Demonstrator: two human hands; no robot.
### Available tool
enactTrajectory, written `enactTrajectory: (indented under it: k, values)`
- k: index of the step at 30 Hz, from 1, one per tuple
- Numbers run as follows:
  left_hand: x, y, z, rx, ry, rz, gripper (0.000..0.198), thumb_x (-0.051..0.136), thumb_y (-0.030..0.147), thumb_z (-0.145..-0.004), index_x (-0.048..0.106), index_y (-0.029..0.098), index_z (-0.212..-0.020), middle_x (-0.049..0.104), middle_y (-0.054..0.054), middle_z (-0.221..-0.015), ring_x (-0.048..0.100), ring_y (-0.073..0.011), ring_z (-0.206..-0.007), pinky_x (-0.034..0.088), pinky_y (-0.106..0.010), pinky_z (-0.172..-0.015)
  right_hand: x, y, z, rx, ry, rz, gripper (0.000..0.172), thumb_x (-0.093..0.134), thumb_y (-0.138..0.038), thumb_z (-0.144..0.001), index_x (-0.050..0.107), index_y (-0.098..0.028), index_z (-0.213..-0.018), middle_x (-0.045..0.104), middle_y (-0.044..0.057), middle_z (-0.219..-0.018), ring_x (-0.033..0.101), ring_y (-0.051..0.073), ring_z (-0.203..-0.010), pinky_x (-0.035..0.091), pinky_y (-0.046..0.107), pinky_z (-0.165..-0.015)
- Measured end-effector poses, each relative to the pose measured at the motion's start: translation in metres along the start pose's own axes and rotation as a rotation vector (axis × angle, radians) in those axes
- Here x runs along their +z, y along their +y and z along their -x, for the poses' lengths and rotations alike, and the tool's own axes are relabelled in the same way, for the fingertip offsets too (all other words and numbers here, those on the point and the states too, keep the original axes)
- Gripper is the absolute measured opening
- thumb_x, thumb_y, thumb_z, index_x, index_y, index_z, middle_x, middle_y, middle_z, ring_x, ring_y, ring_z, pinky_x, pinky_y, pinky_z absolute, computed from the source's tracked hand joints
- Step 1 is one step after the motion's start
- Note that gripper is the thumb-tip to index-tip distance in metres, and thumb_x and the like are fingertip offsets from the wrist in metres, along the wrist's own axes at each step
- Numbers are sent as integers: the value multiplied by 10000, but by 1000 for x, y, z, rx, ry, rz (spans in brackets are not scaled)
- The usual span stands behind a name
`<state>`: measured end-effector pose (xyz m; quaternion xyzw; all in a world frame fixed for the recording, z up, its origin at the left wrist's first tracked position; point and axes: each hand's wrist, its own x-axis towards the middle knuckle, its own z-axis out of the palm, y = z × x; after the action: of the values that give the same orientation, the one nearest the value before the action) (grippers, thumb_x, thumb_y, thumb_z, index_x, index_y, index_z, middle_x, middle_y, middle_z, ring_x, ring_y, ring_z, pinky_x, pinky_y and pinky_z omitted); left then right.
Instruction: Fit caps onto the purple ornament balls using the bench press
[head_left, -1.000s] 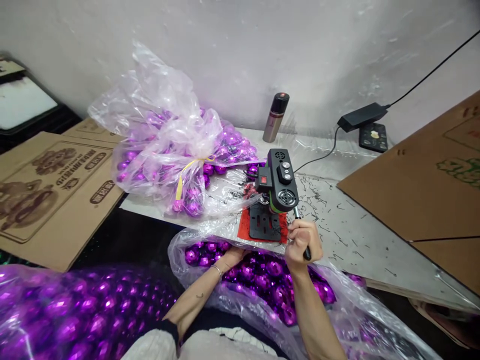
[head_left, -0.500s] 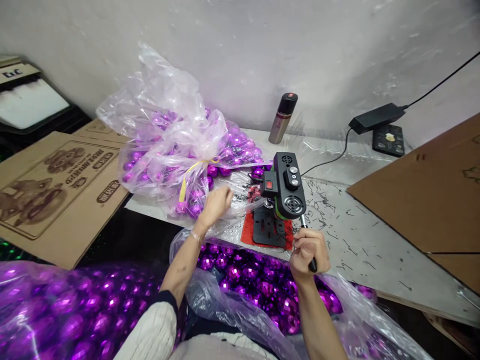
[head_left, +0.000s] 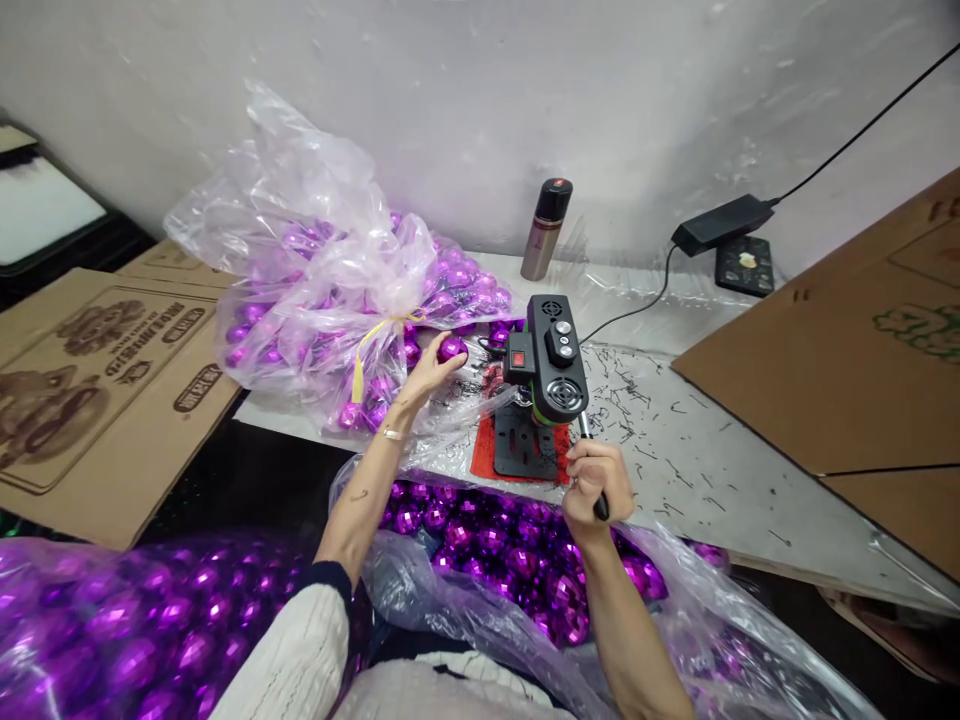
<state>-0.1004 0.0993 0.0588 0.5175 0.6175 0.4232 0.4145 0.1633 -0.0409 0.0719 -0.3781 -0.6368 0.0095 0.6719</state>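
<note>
Since half a second ago the left hand [head_left: 429,368] has gone from hovering empty over the plastic to pinching a purple ball [head_left: 452,348] in its fingertips, and it's now carrying that ball toward the little black press machine [head_left: 546,370]. The ball sits just left of the machine head, near it but not under it yet. The right hand [head_left: 589,482] hasn't really budged: its grip is clenched around the black lever handle [head_left: 598,500] sticking out of the machine's right side, and the lever looks parked, as if waiting for something to be loaded.

The machine stands on a red pad [head_left: 484,460] on the surface [head_left: 712,480], which is littered with small dark scraps. A tied bag of balls [head_left: 315,300] lies behind the left hand, and an open bag [head_left: 495,550] sits right below the surface edge, within easy reach of both hands. Hard to tell if the ball has a cap or hole on it; it's too small here.
</note>
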Motion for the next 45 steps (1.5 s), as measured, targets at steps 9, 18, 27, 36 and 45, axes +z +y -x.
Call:
enactTrajectory:
  k: [9, 18, 27, 36, 45]
  values:
    - [26, -19, 129, -187, -129, 655, 580, 834, 544, -869, 676, 243, -1340, 759, -99, -1318, 774, -257, -1097, 689, -394, -887, 2, -15, -31, 28, 29, 10, 355, 526, -196, -1056, 581, -234, -707, 617, -10, -654, 623, 159, -625, 440, 335, -604]
    - [94, -38, 129, 41, -59, 366, 861, 972, 539, -755, 604, 233, -1470, 727, -141, -1430, 744, -310, -1266, 590, -486, -1151, 1, -19, -41, -1, -9, 5, 335, 526, -175, -1060, 552, -236, -732, 616, -18, -677, 632, 145, -651, 445, 317, -612]
    - [106, -51, 120, 375, -56, -68, 703, 868, 531, -899, 619, 192, -1462, 757, -174, -1362, 762, -339, -1213, 610, -512, -1088, -2, -18, -36, -36, -48, 34, 300, 500, -141, -1061, 558, -230, -781, 640, -15, -734, 649, 131, -685, 477, 296, -634]
    - [113, -55, 109, 587, -60, -206, 657, 828, 545, -933, 626, 202, -1455, 739, -171, -1410, 712, -342, -1318, 555, -540, -1160, -2, -21, -39, -52, -64, 40, 298, 489, -131, -1051, 565, -234, -782, 636, -13, -726, 642, 139, -671, 481, 305, -623]
    - [115, -65, 109, 599, -62, -203, 685, 813, 554, -944, 619, 226, -1514, 741, -165, -1407, 709, -332, -1287, 563, -518, -1124, -3, -11, -22, -68, -58, 57, 301, 476, -179, -1064, 558, -244, -782, 650, -7, -740, 650, 146, -665, 490, 305, -599]
